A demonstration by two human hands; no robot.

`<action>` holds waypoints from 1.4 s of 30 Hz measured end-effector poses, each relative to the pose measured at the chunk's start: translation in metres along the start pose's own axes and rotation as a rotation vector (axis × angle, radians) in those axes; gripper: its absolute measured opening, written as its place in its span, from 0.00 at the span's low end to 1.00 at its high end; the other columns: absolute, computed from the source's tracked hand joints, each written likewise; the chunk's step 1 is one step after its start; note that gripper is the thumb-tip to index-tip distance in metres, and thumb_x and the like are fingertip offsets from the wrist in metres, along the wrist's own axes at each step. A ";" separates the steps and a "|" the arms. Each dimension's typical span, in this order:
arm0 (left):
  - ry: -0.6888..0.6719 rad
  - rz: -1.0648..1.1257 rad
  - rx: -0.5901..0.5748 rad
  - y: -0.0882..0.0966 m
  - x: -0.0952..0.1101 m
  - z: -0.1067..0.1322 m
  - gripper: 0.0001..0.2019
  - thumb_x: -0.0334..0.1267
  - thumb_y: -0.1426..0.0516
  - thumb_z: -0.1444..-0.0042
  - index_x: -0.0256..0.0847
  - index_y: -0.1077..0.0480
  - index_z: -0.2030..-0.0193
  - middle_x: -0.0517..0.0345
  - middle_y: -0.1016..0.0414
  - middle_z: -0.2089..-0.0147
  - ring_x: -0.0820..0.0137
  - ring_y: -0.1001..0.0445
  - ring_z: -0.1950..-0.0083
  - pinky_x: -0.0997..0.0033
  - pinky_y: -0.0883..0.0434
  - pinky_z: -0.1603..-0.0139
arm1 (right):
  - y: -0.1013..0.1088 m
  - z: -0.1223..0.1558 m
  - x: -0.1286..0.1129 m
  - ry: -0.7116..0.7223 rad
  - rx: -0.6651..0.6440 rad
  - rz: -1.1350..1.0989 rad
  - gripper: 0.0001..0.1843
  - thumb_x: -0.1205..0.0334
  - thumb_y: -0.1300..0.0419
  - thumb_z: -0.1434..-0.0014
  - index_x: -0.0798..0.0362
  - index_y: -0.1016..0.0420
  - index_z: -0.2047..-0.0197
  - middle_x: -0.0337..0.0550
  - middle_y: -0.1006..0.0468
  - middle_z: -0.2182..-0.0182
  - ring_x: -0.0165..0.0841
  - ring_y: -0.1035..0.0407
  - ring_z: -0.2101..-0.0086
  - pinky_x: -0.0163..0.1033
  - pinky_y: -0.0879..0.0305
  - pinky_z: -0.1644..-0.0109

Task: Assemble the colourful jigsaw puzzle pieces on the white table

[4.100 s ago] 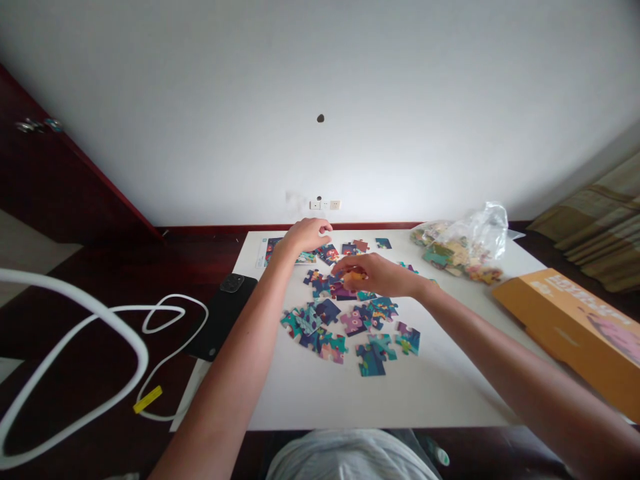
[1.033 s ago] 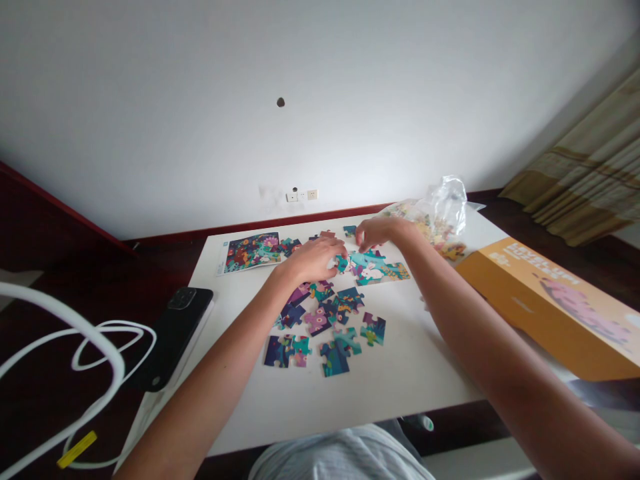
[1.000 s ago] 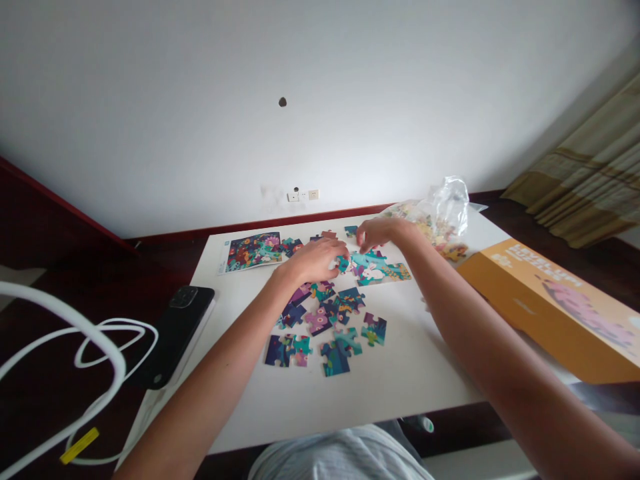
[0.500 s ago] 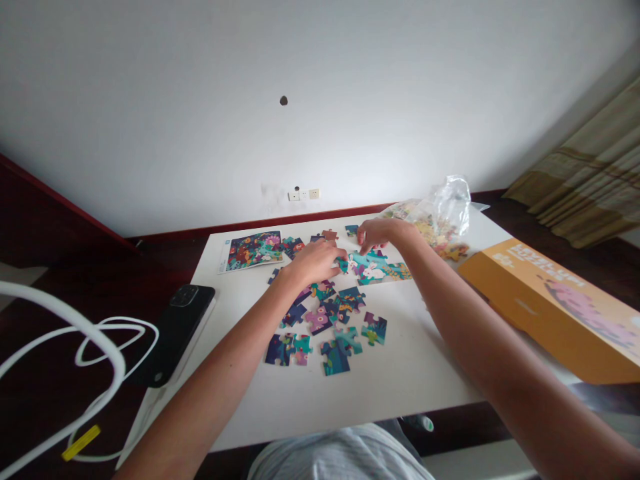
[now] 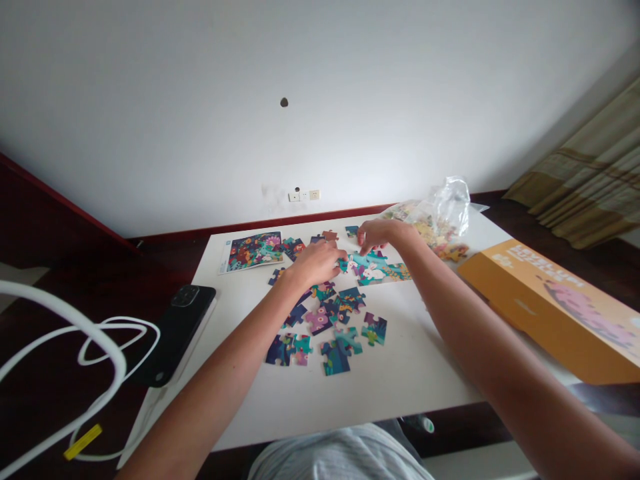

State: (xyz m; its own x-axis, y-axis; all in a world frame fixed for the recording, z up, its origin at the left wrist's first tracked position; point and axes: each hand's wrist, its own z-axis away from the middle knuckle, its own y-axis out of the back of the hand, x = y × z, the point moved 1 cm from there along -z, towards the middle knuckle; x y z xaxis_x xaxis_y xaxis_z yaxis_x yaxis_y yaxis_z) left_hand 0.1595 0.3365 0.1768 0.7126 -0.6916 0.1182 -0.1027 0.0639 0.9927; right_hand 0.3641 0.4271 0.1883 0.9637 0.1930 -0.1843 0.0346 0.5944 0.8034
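Note:
On the white table (image 5: 400, 373) lie several loose colourful puzzle pieces (image 5: 330, 320). A joined strip of pieces with a white rabbit (image 5: 377, 270) sits farther back. My left hand (image 5: 316, 262) rests with curled fingers at the strip's left end, pinching a small teal piece there. My right hand (image 5: 379, 233) hovers just behind the strip, fingers bent and pinched on a small piece. A printed reference picture (image 5: 251, 251) lies at the back left.
A black phone (image 5: 173, 327) lies at the table's left edge, with a white cable (image 5: 100, 333) looping beside it. A clear bag of other pieces (image 5: 440, 223) stands at the back right. An orange box (image 5: 555, 307) lies on the right.
Over the last second both hands stay almost still at the joined strip; my left hand shifts very slightly. Four seconds ago they worked over the loose pile, before the view swung left.

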 end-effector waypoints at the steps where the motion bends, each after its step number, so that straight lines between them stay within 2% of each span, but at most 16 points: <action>1: 0.003 -0.004 0.003 0.000 0.000 0.000 0.17 0.34 0.42 0.37 0.48 0.22 0.43 0.49 0.23 0.46 0.57 0.23 0.45 0.63 0.26 0.45 | 0.000 0.000 0.000 0.000 0.001 0.005 0.26 0.55 0.24 0.51 0.55 0.17 0.50 0.48 0.16 0.63 0.39 0.22 0.67 0.39 0.27 0.66; 6: 0.004 -0.012 0.017 -0.002 0.000 0.001 0.16 0.35 0.41 0.36 0.50 0.23 0.43 0.51 0.22 0.47 0.59 0.24 0.44 0.64 0.27 0.43 | -0.001 -0.005 0.003 -0.002 -0.004 0.030 0.25 0.56 0.25 0.49 0.56 0.18 0.49 0.48 0.16 0.63 0.39 0.22 0.67 0.38 0.28 0.67; 14: -0.018 -0.017 0.022 -0.006 -0.002 0.000 0.16 0.35 0.41 0.36 0.47 0.24 0.43 0.50 0.23 0.44 0.57 0.25 0.41 0.60 0.28 0.39 | -0.002 -0.006 0.004 -0.019 -0.002 -0.007 0.26 0.54 0.23 0.52 0.54 0.18 0.50 0.47 0.15 0.62 0.40 0.21 0.65 0.38 0.28 0.66; 20: -0.037 -0.001 0.034 -0.010 -0.002 -0.002 0.17 0.36 0.41 0.36 0.49 0.23 0.42 0.50 0.25 0.42 0.58 0.27 0.40 0.59 0.31 0.35 | -0.001 0.000 -0.001 -0.012 -0.012 0.013 0.25 0.56 0.25 0.49 0.55 0.18 0.48 0.49 0.15 0.60 0.40 0.21 0.65 0.38 0.28 0.66; 24: -0.030 -0.020 0.018 -0.009 0.001 -0.001 0.17 0.35 0.41 0.36 0.49 0.23 0.41 0.49 0.25 0.43 0.57 0.27 0.40 0.58 0.31 0.35 | 0.000 0.001 -0.002 -0.016 -0.015 0.027 0.26 0.55 0.25 0.49 0.54 0.19 0.48 0.49 0.15 0.59 0.40 0.21 0.65 0.37 0.28 0.66; 30: -0.022 -0.076 0.036 -0.008 0.006 0.000 0.17 0.34 0.42 0.36 0.49 0.22 0.43 0.47 0.23 0.46 0.54 0.28 0.39 0.55 0.28 0.41 | 0.001 0.002 -0.003 -0.017 -0.018 0.027 0.26 0.55 0.25 0.49 0.54 0.19 0.48 0.49 0.15 0.58 0.41 0.20 0.64 0.37 0.28 0.66; 36: -0.038 -0.027 0.018 -0.011 0.003 -0.001 0.19 0.34 0.43 0.36 0.54 0.22 0.42 0.51 0.24 0.43 0.58 0.26 0.40 0.58 0.29 0.37 | 0.000 -0.002 0.000 -0.011 -0.017 0.016 0.25 0.55 0.25 0.48 0.54 0.19 0.48 0.49 0.15 0.58 0.41 0.20 0.63 0.38 0.27 0.65; 42: -0.008 -0.014 -0.006 -0.009 0.005 -0.001 0.19 0.35 0.42 0.36 0.55 0.22 0.41 0.51 0.25 0.43 0.57 0.26 0.39 0.58 0.29 0.37 | -0.001 -0.005 0.002 -0.006 -0.012 0.012 0.29 0.52 0.23 0.53 0.53 0.18 0.48 0.49 0.15 0.60 0.43 0.20 0.63 0.39 0.27 0.64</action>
State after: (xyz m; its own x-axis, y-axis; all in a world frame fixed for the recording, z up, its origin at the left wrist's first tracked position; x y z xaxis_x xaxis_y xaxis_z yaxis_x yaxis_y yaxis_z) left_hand 0.1640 0.3331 0.1686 0.7087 -0.6978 0.1039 -0.0887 0.0580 0.9944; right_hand 0.3649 0.4307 0.1847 0.9657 0.1955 -0.1707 0.0194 0.6014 0.7987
